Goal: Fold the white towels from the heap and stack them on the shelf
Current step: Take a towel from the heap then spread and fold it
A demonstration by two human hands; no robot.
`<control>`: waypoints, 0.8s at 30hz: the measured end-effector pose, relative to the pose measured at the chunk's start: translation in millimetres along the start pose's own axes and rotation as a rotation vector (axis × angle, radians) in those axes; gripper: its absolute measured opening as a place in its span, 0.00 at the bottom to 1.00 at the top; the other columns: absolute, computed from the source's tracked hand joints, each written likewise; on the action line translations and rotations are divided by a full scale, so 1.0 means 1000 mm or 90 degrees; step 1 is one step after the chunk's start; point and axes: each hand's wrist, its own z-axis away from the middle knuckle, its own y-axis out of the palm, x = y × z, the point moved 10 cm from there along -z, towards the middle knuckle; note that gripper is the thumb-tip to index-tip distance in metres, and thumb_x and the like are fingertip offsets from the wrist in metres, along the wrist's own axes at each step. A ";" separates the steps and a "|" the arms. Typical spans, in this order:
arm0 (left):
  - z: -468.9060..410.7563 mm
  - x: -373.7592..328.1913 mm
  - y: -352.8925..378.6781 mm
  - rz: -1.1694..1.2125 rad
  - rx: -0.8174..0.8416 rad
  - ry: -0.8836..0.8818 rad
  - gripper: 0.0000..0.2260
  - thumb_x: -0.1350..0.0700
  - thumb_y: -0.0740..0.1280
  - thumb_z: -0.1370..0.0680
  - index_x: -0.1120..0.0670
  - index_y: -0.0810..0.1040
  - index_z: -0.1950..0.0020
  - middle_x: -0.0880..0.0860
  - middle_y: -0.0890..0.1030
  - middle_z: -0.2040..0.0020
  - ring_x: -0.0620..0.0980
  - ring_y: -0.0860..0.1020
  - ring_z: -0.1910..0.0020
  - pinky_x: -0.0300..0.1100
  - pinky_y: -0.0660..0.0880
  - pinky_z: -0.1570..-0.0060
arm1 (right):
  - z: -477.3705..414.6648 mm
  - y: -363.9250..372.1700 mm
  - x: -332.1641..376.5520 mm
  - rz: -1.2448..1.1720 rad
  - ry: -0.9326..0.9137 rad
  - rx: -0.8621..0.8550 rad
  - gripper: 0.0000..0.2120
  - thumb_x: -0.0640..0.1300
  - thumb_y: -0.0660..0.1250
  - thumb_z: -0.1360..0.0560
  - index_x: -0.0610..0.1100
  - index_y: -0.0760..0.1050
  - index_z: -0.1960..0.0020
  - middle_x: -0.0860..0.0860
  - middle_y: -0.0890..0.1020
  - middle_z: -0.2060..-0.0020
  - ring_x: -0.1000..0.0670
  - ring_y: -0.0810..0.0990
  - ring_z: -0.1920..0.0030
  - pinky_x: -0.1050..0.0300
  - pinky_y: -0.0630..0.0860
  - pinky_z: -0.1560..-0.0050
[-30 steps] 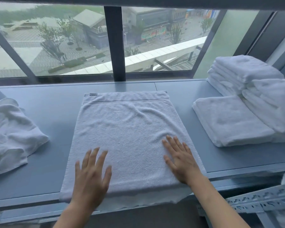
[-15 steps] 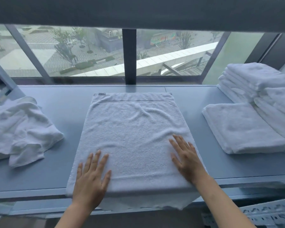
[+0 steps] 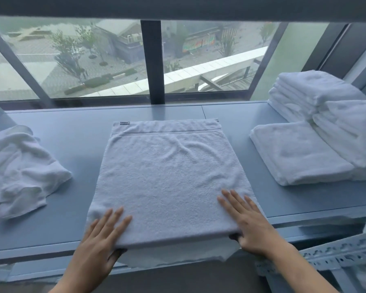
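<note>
Hands: left hand [image 3: 101, 240] and right hand [image 3: 249, 225] at the near corners of a white towel [image 3: 167, 176]. On each, the fingers lie straight on top of the cloth and the thumb is tucked under the near fold, so the edge is held between fingers and thumb. A perforated metal bar [image 3: 336, 250] runs just beside the right forearm, below the front lip. The towel lies on the middle of the grey shelf [image 3: 72, 140]. Its near fold overhangs the front lip, and a loose lower layer hangs below it. Bare shelf shows on both sides of the towel and in a strip beyond its far edge.

The towel is doubled into a near-square, flat, with soft creases toward the far right. A woven band crosses it near the far hem, and a small label [image 3: 124, 123] sits at the far left corner.

To the left, apart from the towel, lies the crumpled heap [image 3: 19, 166]. To the right are folded towels [image 3: 300, 153]: one low pile, with taller piles behind and beside it. Past the shelf's far edge, a window [image 3: 82, 60] with a dark post [image 3: 152, 60] closes off the space.
</note>
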 end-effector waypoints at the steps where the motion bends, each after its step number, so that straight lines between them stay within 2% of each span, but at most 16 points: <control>1: 0.002 0.003 0.000 0.004 -0.006 0.001 0.30 0.35 0.52 0.18 0.46 0.62 0.18 0.48 0.59 0.17 0.54 0.60 0.19 0.52 0.59 0.25 | 0.000 0.001 0.000 -0.005 -0.001 -0.001 0.55 0.46 0.70 0.28 0.56 0.30 0.19 0.58 0.31 0.20 0.53 0.30 0.20 0.48 0.35 0.20; 2: 0.004 0.003 0.000 0.013 -0.022 -0.002 0.29 0.37 0.52 0.17 0.46 0.63 0.18 0.49 0.61 0.17 0.54 0.61 0.19 0.54 0.62 0.27 | 0.000 0.002 -0.001 -0.007 -0.002 -0.007 0.56 0.44 0.70 0.28 0.56 0.30 0.19 0.58 0.31 0.20 0.53 0.30 0.20 0.49 0.35 0.21; 4: 0.009 -0.004 -0.009 0.024 -0.092 0.003 0.26 0.48 0.60 0.20 0.48 0.69 0.21 0.50 0.65 0.19 0.54 0.65 0.21 0.56 0.68 0.31 | 0.006 0.005 -0.002 -0.011 -0.003 -0.035 0.56 0.36 0.68 0.28 0.56 0.32 0.18 0.58 0.33 0.19 0.53 0.33 0.19 0.48 0.37 0.21; 6: 0.016 -0.017 -0.023 0.020 -0.172 0.027 0.26 0.59 0.63 0.24 0.50 0.75 0.26 0.51 0.71 0.23 0.53 0.70 0.24 0.54 0.73 0.38 | 0.016 0.009 -0.004 -0.024 0.004 -0.071 0.55 0.29 0.64 0.32 0.55 0.38 0.17 0.57 0.39 0.17 0.52 0.39 0.18 0.48 0.42 0.21; 7: 0.018 -0.023 -0.029 0.017 -0.193 0.039 0.25 0.61 0.63 0.25 0.51 0.78 0.28 0.51 0.74 0.25 0.52 0.73 0.26 0.52 0.74 0.40 | 0.022 0.010 -0.005 -0.034 0.011 -0.093 0.54 0.27 0.62 0.34 0.54 0.42 0.16 0.56 0.43 0.17 0.51 0.43 0.17 0.48 0.44 0.21; 10: 0.016 -0.030 -0.035 0.027 -0.209 0.070 0.18 0.59 0.61 0.21 0.52 0.84 0.36 0.50 0.80 0.31 0.53 0.80 0.34 0.50 0.75 0.42 | 0.040 0.006 -0.009 -0.068 0.036 -0.163 0.45 0.29 0.50 0.32 0.50 0.55 0.17 0.54 0.56 0.17 0.50 0.53 0.18 0.50 0.49 0.20; 12: 0.011 -0.036 -0.041 0.036 -0.217 0.111 0.17 0.56 0.58 0.17 0.53 0.86 0.41 0.50 0.83 0.36 0.54 0.83 0.41 0.49 0.75 0.43 | 0.053 0.004 -0.014 -0.085 0.070 -0.202 0.42 0.28 0.46 0.31 0.47 0.61 0.19 0.51 0.62 0.20 0.48 0.60 0.19 0.53 0.52 0.21; 15: 0.002 -0.047 -0.057 0.059 -0.210 0.147 0.16 0.58 0.60 0.23 0.53 0.87 0.46 0.50 0.85 0.43 0.55 0.83 0.50 0.44 0.74 0.51 | 0.081 -0.002 -0.020 -0.087 0.147 -0.246 0.41 0.21 0.58 0.29 0.45 0.61 0.20 0.50 0.65 0.21 0.48 0.63 0.20 0.56 0.53 0.20; 18: -0.003 -0.053 -0.074 0.084 -0.206 0.162 0.15 0.57 0.60 0.25 0.50 0.85 0.47 0.49 0.83 0.46 0.53 0.80 0.55 0.46 0.76 0.63 | 0.117 -0.022 -0.010 -0.093 0.212 -0.294 0.40 0.19 0.57 0.30 0.42 0.64 0.21 0.48 0.67 0.22 0.48 0.63 0.21 0.57 0.53 0.20; 21: -0.006 -0.061 -0.095 0.113 -0.204 0.207 0.14 0.56 0.61 0.24 0.49 0.84 0.46 0.48 0.82 0.48 0.53 0.79 0.55 0.46 0.75 0.66 | 0.160 -0.049 0.012 -0.097 0.271 -0.339 0.35 0.23 0.57 0.27 0.41 0.68 0.23 0.48 0.69 0.24 0.49 0.66 0.22 0.59 0.54 0.20; 23: -0.004 -0.068 -0.109 0.132 -0.201 0.229 0.14 0.56 0.60 0.24 0.49 0.84 0.46 0.47 0.82 0.50 0.54 0.80 0.59 0.46 0.74 0.66 | 0.189 -0.067 0.032 -0.099 0.310 -0.358 0.29 0.31 0.55 0.25 0.40 0.71 0.25 0.46 0.73 0.27 0.49 0.70 0.25 0.58 0.56 0.21; 24: -0.003 -0.070 -0.116 0.144 -0.199 0.235 0.14 0.57 0.60 0.24 0.49 0.83 0.45 0.47 0.82 0.50 0.54 0.80 0.59 0.45 0.74 0.67 | 0.203 -0.074 0.042 -0.100 0.331 -0.361 0.27 0.36 0.54 0.24 0.39 0.73 0.26 0.45 0.75 0.28 0.48 0.73 0.27 0.55 0.58 0.22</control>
